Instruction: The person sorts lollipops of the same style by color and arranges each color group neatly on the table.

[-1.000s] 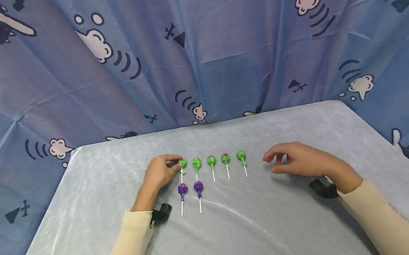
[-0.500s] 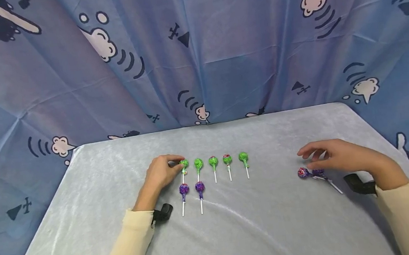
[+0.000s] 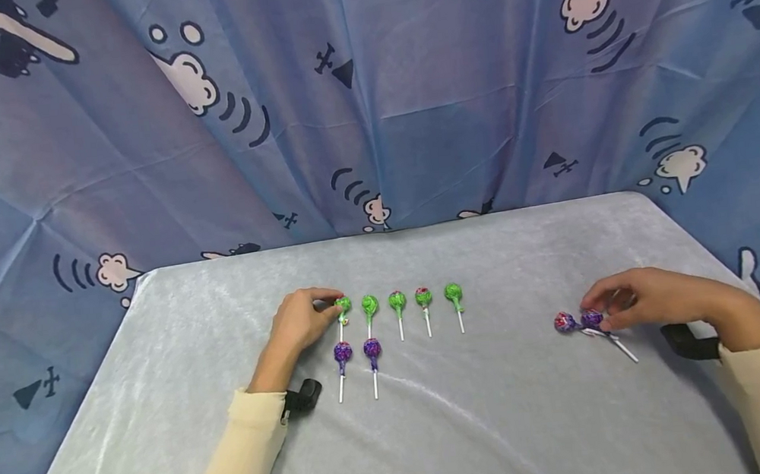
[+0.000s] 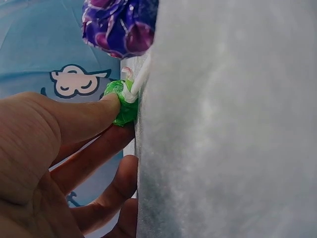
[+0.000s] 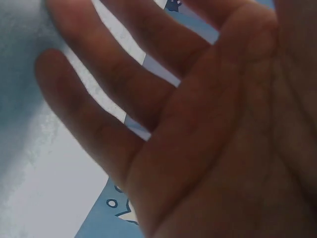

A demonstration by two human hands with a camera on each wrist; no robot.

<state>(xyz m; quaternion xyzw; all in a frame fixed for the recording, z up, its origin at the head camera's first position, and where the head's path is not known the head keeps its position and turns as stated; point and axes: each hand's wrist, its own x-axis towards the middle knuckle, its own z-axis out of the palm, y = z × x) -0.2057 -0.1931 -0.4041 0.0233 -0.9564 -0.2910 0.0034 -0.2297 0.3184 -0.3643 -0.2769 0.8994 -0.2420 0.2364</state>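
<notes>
Left hand rests on gray surface, thumb and finger pinching first green lollipop at left end of green row
Four more green lollipops lined up at 3 o'clock of it
Two purple lollipops just below, at 6 o'clock
Right hand well apart at 3 o'clock, fingers loose, tips right by loose purple pair; touching or not, cannot tell

Five lollipops lay in a row on the table, beginning just right of the left hand. Two more lollipops lay nearer the person, just right of that wrist. Another pair lay well apart, just left of the right hand.
</notes>
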